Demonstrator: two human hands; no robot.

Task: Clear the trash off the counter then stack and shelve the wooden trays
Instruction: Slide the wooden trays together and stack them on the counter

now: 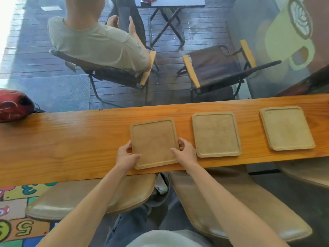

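Note:
Three square wooden trays lie in a row on the long wooden counter [71,139]. The left tray [154,139] sits flat near the counter's front edge, and both my hands grip it. My left hand [126,155] holds its left edge with the thumb on top. My right hand [185,151] holds its right edge the same way. The middle tray [216,133] and the right tray [286,128] lie untouched further right. No trash shows on the counter.
A red bag [13,105] rests at the counter's far left. Two tan stools [92,195] [231,202] stand under the front edge. Beyond the window a seated person [99,43] and folding chairs [219,68] are on a deck.

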